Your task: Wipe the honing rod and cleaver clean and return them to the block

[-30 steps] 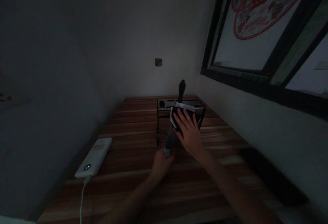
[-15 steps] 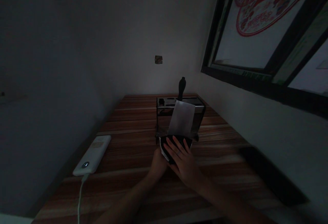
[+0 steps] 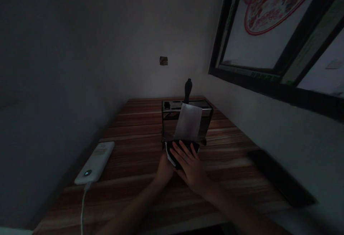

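A broad, pale metal blade, like a cleaver's [image 3: 189, 121], tilts up in front of the knife rack [image 3: 185, 113]. Its lower part is covered by a black cloth [image 3: 172, 148] with a whitish edge. My left hand [image 3: 165, 167] is closed at the base of the blade, under the left side of the cloth; its fingers and the handle are hidden. From above, my right hand [image 3: 190, 162] lies over the cloth, its fingers stretched along it and pressing it to the blade. A black-handled knife [image 3: 188, 89] stands upright in the rack.
On the left of the wood-grain table [image 3: 134, 156] lies a white power bank [image 3: 95, 163] with a cable [image 3: 82, 206] plugged in. A dark flat slab [image 3: 281, 177] rests by the right wall. A framed window [image 3: 258, 45] is above it. The room is dim.
The whole view has shifted slightly, so everything sits a little further left and higher. Both hands, the cloth and the blade keep nearly the same pose.
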Tool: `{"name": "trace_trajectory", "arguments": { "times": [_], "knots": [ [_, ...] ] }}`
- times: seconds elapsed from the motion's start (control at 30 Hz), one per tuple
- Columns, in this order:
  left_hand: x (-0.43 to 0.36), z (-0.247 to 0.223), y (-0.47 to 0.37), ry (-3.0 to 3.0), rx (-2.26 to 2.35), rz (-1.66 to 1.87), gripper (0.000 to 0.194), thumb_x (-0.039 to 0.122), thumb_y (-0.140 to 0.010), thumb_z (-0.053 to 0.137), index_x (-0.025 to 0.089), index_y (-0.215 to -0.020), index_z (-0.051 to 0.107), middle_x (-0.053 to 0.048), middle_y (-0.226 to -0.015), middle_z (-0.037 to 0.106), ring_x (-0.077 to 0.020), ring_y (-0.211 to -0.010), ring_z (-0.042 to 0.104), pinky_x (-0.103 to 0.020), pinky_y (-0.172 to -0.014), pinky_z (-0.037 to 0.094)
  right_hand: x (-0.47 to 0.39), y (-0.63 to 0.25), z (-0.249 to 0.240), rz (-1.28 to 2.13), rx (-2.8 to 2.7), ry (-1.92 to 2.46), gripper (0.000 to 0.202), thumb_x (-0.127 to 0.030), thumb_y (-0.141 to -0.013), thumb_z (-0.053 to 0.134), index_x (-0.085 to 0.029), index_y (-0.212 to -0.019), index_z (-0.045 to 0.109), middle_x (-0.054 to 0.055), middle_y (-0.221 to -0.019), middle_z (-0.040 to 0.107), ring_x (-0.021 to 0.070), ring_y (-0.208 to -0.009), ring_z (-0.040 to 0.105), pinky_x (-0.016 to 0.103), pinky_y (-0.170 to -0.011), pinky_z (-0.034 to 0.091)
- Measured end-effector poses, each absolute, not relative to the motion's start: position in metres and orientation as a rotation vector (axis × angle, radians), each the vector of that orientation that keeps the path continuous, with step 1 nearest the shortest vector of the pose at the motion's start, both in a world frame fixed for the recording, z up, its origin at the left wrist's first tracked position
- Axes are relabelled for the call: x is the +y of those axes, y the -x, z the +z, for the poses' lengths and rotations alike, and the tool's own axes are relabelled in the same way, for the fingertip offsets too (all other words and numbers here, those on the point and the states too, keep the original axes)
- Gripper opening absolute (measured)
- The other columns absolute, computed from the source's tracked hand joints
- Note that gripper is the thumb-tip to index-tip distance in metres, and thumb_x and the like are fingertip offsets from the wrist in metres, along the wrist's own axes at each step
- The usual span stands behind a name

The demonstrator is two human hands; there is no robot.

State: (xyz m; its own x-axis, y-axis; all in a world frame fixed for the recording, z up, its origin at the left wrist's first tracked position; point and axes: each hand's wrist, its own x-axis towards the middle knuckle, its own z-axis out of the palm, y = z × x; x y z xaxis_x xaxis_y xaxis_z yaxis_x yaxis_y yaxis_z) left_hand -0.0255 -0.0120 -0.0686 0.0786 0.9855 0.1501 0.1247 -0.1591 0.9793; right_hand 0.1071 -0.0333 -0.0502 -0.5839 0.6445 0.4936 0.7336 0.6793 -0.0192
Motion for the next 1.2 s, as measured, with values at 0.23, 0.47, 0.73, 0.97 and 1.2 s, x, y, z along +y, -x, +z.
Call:
{"name": "trace_trajectory", "arguments": {
  "times": [0.23, 0.47, 0.73, 0.97, 1.2],
  "knots": [
    [-0.008, -0.071, 0.023, -1.484, 1.158, 1.215, 0.021, 0.016, -0.066, 0.051, 0.011, -0.082, 0.064, -0.008, -0.081, 0.070, -0.0197, -0.076, 0.063, -0.028, -0.071, 0.049, -0.026, -0.108, -0.044, -0.338, -2.386, 1.110, 0.056, -0.029, -0.086, 0.040, -0.022, -0.138, 0.020, 0.002, -0.144, 0.023, 0.0222, -0.134, 0.012, 0.052, -0.106, 0.016],
    [-0.008, -0.071, 0.020, -1.485, 1.209, 1.227, 0.018, 0.021, -0.067, 0.054, 0.013, -0.082, 0.061, -0.003, -0.077, 0.068, -0.0159, -0.071, 0.060, -0.023, -0.065, 0.047, -0.007, -0.109, -0.024, -0.419, -2.299, 1.180, 0.054, -0.031, -0.088, 0.037, -0.023, -0.138, 0.019, 0.001, -0.145, 0.019, 0.0218, -0.134, 0.010, 0.049, -0.107, 0.011],
    [-0.008, -0.071, 0.019, -1.502, 1.341, 1.170, 0.017, 0.027, -0.070, 0.054, 0.012, -0.075, 0.060, -0.001, -0.064, 0.061, -0.0138, -0.059, 0.054, -0.021, -0.055, 0.041, 0.019, -0.111, 0.007, -0.414, -2.152, 1.224, 0.063, -0.017, -0.081, 0.042, -0.023, -0.139, 0.018, 0.000, -0.146, 0.015, 0.0217, -0.135, 0.006, 0.049, -0.108, 0.008],
    [-0.007, -0.070, 0.019, -1.528, 1.348, 1.162, 0.020, 0.028, -0.071, 0.054, 0.012, -0.080, 0.061, -0.003, -0.071, 0.063, -0.0158, -0.066, 0.056, -0.022, -0.060, 0.042, 0.038, -0.114, 0.027, -0.437, -2.072, 1.240, 0.064, -0.016, -0.080, 0.042, -0.024, -0.139, 0.018, 0.000, -0.146, 0.015, 0.0204, -0.135, 0.004, 0.049, -0.108, 0.008],
    [-0.009, -0.068, 0.019, -1.523, 1.352, 1.157, 0.018, 0.029, -0.072, 0.053, 0.014, -0.080, 0.060, -0.001, -0.068, 0.060, -0.0141, -0.063, 0.055, -0.021, -0.058, 0.041, 0.052, -0.122, 0.038, -0.466, -2.041, 1.203, 0.061, -0.018, -0.082, 0.040, -0.024, -0.138, 0.019, -0.001, -0.146, 0.017, 0.0204, -0.135, 0.004, 0.049, -0.108, 0.008]
  ]
}}
